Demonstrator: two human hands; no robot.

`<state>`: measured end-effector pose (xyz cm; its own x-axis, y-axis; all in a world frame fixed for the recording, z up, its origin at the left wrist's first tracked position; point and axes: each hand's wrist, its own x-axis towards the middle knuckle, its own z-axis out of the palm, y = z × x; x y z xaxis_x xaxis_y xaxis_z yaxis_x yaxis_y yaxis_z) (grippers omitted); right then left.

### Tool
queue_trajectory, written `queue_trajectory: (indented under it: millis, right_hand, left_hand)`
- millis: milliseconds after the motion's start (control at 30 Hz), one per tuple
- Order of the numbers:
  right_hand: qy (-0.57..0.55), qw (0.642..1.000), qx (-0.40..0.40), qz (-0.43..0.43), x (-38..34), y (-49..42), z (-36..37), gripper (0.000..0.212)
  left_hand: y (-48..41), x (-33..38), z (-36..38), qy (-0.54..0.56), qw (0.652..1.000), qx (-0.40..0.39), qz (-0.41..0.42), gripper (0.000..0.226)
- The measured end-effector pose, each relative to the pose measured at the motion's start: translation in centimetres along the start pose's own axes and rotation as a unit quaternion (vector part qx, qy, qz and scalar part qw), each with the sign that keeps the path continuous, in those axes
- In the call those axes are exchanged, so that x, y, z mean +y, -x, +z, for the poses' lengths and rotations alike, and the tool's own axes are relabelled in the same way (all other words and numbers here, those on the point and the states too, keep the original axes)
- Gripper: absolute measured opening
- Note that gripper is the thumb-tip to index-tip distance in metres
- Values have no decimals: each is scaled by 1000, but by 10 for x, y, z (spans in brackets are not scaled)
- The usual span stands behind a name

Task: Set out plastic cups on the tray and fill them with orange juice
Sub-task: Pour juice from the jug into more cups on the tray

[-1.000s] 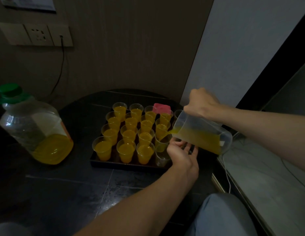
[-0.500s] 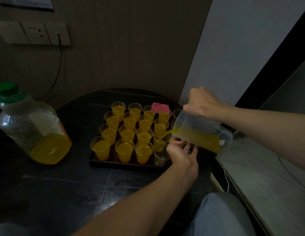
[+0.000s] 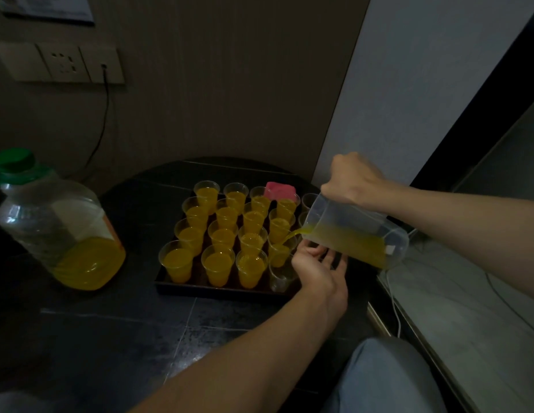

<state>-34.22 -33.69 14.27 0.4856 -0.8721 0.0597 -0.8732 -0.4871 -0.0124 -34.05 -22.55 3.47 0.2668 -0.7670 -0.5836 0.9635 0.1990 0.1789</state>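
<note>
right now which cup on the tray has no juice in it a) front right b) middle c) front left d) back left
a: the front right cup on the tray is clear and empty; the jug pours into the cup behind it, and the other three hold juice.

Dark round table (image 3: 111, 338) w/ tray (image 3: 176, 287) & juice jug (image 3: 60, 234).

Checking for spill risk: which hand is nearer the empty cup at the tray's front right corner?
Left. The left hand sits just right of the empty cup, fingers spread. The right hand grips the jug, up and farther back beyond it.
</note>
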Motion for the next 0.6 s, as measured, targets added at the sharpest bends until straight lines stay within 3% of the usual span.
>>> queue_trajectory:
  millis: [600]
  right_hand:
    - [-63, 997, 25, 49, 11, 4, -6, 31]
  left_hand:
    - [0, 5, 3, -8, 1000, -8, 9, 45]
